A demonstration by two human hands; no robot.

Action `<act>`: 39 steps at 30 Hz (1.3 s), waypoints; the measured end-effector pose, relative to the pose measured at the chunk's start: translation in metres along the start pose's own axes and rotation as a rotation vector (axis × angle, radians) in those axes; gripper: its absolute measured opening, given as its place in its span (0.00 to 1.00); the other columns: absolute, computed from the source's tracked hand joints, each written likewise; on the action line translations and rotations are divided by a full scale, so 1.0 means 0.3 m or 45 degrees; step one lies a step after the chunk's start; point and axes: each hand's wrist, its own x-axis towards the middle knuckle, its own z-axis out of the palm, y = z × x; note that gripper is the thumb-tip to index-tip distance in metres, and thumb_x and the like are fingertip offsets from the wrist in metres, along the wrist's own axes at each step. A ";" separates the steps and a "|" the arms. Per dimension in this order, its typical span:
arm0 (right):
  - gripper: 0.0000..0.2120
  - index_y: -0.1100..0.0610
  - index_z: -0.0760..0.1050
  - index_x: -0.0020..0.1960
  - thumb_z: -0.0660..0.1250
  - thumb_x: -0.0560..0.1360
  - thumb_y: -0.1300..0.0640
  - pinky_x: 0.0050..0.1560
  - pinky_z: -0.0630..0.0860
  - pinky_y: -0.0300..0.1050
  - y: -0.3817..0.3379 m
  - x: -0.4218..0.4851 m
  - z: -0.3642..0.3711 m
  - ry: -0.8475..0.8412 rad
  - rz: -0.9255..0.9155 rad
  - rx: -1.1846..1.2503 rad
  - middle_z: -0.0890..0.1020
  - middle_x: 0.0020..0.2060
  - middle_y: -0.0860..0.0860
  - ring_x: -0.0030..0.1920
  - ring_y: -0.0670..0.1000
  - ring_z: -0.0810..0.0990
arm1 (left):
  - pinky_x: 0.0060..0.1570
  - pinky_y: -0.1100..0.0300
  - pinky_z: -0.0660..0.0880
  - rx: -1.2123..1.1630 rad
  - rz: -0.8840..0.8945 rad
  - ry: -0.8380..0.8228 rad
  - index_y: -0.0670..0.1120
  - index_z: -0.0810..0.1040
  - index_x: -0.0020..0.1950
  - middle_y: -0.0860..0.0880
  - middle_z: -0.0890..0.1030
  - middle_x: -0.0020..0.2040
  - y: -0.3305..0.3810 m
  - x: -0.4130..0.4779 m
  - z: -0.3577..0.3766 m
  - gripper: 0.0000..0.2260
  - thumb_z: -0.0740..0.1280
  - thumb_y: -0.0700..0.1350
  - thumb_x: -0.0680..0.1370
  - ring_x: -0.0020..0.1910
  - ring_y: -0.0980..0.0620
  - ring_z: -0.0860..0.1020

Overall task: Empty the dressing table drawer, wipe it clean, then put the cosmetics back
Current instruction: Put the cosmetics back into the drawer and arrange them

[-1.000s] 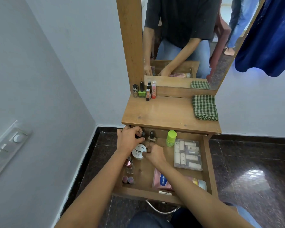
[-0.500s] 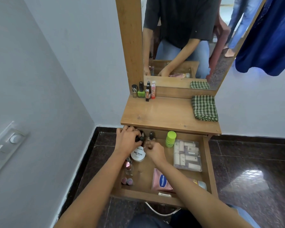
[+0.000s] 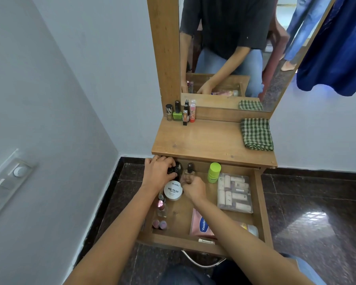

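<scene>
The wooden drawer [image 3: 262, 204] of the dressing table stands pulled out, with cosmetics inside. My left hand [image 3: 157, 171] grips a dark-capped bottle [image 3: 176, 168] at the drawer's back left corner. My right hand [image 3: 194, 188] is curled round a small pale bottle [image 3: 185, 178] just right of a white round nail polish remover tub [image 3: 173, 190]. A black-capped bottle [image 3: 190, 168] and a lime-green bottle [image 3: 213, 172] stand at the back. A clear pouch of small tubes [image 3: 234, 193] lies on the right, a pink Vaseline tube [image 3: 200, 223] at the front, little nail polish bottles [image 3: 160, 214] on the left.
On the tabletop [image 3: 210, 140], several small bottles [image 3: 180, 113] stand at the back left by the mirror [image 3: 230, 48], and a folded green checked cloth [image 3: 256, 133] lies at the right. A grey wall with a switch panel [image 3: 6, 182] is close on the left. Dark tiled floor [image 3: 317, 212] surrounds the table.
Both hands stayed at the drawer's back left. My left hand closed more over the dark-capped bottle, and my right hand shifted slightly toward the back, fingers curled on the pale bottle.
</scene>
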 end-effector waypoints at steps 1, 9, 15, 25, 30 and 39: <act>0.13 0.63 0.79 0.56 0.64 0.73 0.67 0.50 0.69 0.35 0.003 -0.002 -0.011 0.034 0.015 -0.003 0.83 0.50 0.56 0.53 0.52 0.80 | 0.52 0.56 0.60 -0.004 -0.005 0.001 0.54 0.77 0.52 0.57 0.80 0.48 0.001 0.001 -0.002 0.13 0.72 0.54 0.70 0.55 0.54 0.73; 0.10 0.67 0.72 0.53 0.65 0.73 0.66 0.38 0.61 0.37 0.001 0.007 -0.056 0.241 -0.066 -0.070 0.77 0.44 0.58 0.44 0.54 0.74 | 0.53 0.56 0.60 -0.003 -0.031 0.016 0.54 0.77 0.54 0.57 0.80 0.50 0.007 -0.013 -0.005 0.14 0.71 0.55 0.71 0.56 0.54 0.72; 0.08 0.68 0.76 0.51 0.65 0.74 0.64 0.45 0.73 0.45 -0.028 0.026 -0.011 0.263 -0.077 -0.038 0.82 0.46 0.62 0.48 0.59 0.80 | 0.53 0.56 0.59 -0.009 -0.035 0.019 0.54 0.77 0.54 0.57 0.80 0.50 0.013 -0.006 0.000 0.14 0.71 0.55 0.71 0.56 0.54 0.72; 0.08 0.69 0.77 0.49 0.64 0.76 0.63 0.44 0.71 0.44 -0.043 0.037 -0.020 0.292 -0.074 -0.077 0.82 0.46 0.62 0.48 0.59 0.80 | 0.54 0.56 0.59 -0.006 -0.040 -0.006 0.55 0.77 0.55 0.57 0.80 0.51 0.022 -0.006 0.000 0.14 0.71 0.55 0.71 0.57 0.54 0.71; 0.08 0.67 0.76 0.51 0.65 0.75 0.63 0.43 0.70 0.43 -0.042 0.009 -0.035 0.239 -0.092 -0.081 0.80 0.45 0.58 0.44 0.54 0.77 | 0.53 0.56 0.61 -0.036 -0.015 0.037 0.54 0.77 0.53 0.58 0.80 0.49 0.017 -0.020 -0.021 0.15 0.70 0.58 0.70 0.55 0.55 0.72; 0.07 0.58 0.76 0.52 0.64 0.76 0.60 0.45 0.77 0.42 -0.142 -0.044 -0.168 0.214 -0.545 -0.097 0.82 0.41 0.50 0.42 0.48 0.80 | 0.35 0.65 0.70 -0.448 -0.029 0.370 0.53 0.78 0.42 0.58 0.78 0.34 0.053 -0.010 -0.147 0.08 0.68 0.57 0.75 0.35 0.60 0.75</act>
